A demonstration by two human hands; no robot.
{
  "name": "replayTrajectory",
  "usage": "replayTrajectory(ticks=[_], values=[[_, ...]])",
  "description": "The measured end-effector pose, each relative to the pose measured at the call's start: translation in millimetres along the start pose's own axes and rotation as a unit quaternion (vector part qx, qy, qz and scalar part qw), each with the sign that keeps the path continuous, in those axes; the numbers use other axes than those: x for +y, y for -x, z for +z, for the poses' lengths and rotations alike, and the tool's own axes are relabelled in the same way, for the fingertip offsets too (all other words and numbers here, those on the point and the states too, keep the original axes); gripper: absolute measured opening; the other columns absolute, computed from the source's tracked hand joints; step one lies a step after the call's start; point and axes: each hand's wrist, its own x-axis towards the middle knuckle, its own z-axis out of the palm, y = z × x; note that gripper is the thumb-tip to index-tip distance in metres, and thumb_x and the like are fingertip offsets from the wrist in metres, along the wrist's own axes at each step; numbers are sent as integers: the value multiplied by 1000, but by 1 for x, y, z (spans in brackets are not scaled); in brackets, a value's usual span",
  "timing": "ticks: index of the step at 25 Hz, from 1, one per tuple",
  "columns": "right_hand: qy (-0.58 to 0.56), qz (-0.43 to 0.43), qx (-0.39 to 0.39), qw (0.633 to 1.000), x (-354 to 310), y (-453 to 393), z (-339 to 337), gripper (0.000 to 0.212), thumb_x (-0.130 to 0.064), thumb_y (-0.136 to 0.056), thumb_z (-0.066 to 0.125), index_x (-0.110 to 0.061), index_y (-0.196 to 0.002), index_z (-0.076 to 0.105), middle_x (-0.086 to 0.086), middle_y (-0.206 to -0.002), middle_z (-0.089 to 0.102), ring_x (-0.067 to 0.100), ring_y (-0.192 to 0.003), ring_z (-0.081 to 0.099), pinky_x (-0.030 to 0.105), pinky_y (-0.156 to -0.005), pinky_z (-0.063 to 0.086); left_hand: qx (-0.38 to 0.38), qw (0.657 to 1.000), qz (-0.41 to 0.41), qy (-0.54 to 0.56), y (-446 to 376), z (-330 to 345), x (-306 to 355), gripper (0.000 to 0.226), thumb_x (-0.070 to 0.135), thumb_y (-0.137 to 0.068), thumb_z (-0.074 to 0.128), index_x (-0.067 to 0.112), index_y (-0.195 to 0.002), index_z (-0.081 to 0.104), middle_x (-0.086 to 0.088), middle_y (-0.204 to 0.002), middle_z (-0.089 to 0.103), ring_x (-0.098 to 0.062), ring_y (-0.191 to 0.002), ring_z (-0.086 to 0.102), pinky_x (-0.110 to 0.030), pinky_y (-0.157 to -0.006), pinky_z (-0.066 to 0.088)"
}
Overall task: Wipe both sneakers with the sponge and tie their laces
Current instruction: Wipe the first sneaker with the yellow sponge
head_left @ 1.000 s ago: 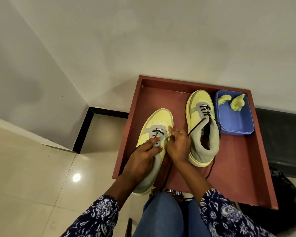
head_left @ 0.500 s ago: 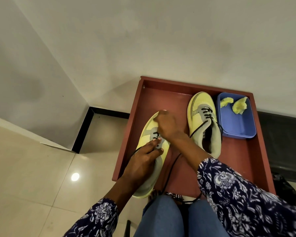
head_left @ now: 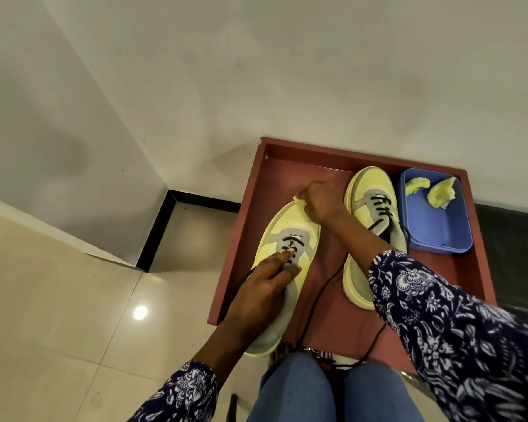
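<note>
Resting on the laced tongue of the near yellow sneaker (head_left: 290,239), the left hand (head_left: 267,287) pinches its black lace (head_left: 288,249) between fingers and thumb. The right hand (head_left: 319,202) curls round that sneaker's toe, gripping it. The second sneaker (head_left: 368,208) stands just beside, laces loose, on the red worktop (head_left: 467,269). Two yellow sponge pieces (head_left: 441,193) lie in the blue tub (head_left: 439,229) beyond it.

Her left hand (head_left: 267,280) lies forward with its fingertips pinched together, forearm angled up from the patterned sleeve. The right hand (head_left: 319,201) reaches further out, fingers curled downward, arm stretched across.
</note>
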Motion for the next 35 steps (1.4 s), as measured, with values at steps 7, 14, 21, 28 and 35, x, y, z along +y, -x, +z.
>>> replayTrajectory(ticks=[7,14,21,28,35], values=[[20,-12,12,1000,-14,-5,6,33,-5,-88,50,-6,-118,60,14,-121,60,30,-111,55,36,-93,46,53,998,-15,-17,5,-4,2,32,18,-82,54,11,-113,54,-5,-114,52,-17,-104,46,-21,-89,41],[-26,-47,18,998,-3,-3,20,42,0,-81,51,-9,-122,58,10,-129,57,30,-119,48,33,-99,39,66,997,-6,-37,6,-2,-3,30,17,-82,52,3,-105,65,-2,-108,50,-17,-97,49,-20,-83,42],[24,-111,-40,993,-28,-3,14,35,-2,-85,50,-12,-116,63,7,-125,59,26,-119,48,37,-102,36,59,998,-21,-28,8,-1,-3,29,19,-83,53,9,-109,57,1,-109,48,-16,-95,48,-17,-77,42],[49,-208,-134,968,-49,3,20,38,3,-84,47,-11,-114,66,6,-123,62,24,-119,51,44,-114,20,60,997,-27,-35,9,1,-3,28,20,-84,52,10,-110,54,1,-106,47,-17,-90,48,-20,-69,46],[1,-275,-178,945,-48,12,23,34,5,-83,50,-8,-107,70,8,-115,68,23,-107,61,33,-92,47,60,997,-38,-30,9,0,-2,28,17,-84,49,11,-111,54,0,-105,48,-16,-89,47,-26,-64,51]])
